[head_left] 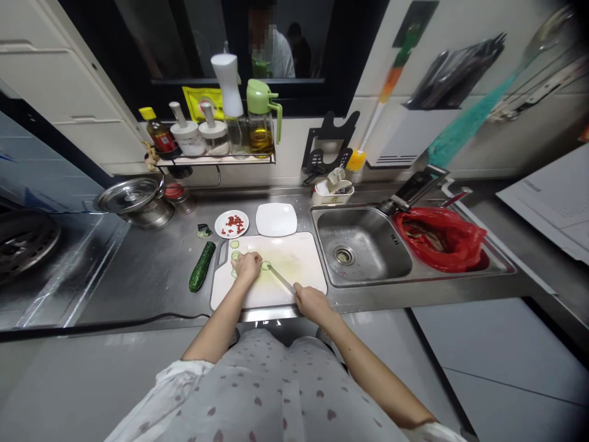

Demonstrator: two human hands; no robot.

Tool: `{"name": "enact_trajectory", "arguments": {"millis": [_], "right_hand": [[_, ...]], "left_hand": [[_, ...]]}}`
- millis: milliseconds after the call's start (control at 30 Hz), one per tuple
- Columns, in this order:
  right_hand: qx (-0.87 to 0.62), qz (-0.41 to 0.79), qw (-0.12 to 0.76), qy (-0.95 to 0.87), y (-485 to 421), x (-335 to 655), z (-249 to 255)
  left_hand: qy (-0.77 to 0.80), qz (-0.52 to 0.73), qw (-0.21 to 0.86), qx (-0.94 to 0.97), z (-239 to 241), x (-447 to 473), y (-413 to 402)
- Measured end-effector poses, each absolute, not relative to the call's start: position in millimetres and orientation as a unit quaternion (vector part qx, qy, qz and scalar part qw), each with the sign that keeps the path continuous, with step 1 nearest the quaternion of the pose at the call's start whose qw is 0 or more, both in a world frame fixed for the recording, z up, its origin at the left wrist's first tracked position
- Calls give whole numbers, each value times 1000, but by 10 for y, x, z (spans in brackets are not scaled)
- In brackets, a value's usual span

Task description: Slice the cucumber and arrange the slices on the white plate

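Observation:
A white cutting board (294, 245) lies on the steel counter in front of me. My left hand (247, 266) is curled down on a piece of cucumber on the board, with thin cucumber slices (235, 245) beside it. My right hand (311, 301) is closed on the handle of a knife (281, 279), whose blade points toward the left hand and a slice at its tip. A whole cucumber (202, 266) lies on the counter just left of the board.
Behind the board stand a small plate of chopped red pieces (231, 223) and an empty white plate (276, 219). A sink (363, 245) is to the right, with a red bag (439, 238) in its far basin. A lidded pot (135, 201) and a bottle shelf (216, 132) stand at left.

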State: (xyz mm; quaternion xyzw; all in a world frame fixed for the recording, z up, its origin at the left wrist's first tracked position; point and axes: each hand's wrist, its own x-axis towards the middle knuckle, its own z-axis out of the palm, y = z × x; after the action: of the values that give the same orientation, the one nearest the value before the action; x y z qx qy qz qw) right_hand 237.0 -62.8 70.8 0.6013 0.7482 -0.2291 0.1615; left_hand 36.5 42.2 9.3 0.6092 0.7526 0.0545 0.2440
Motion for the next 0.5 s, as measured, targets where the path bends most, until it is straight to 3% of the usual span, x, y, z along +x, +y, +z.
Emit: {"name": "enact_trajectory", "arguments": {"millis": [500], "right_hand": [[575, -251, 183, 757, -588, 2362, 684]], "left_hand": [[754, 56, 244, 607, 83, 357, 433]]}}
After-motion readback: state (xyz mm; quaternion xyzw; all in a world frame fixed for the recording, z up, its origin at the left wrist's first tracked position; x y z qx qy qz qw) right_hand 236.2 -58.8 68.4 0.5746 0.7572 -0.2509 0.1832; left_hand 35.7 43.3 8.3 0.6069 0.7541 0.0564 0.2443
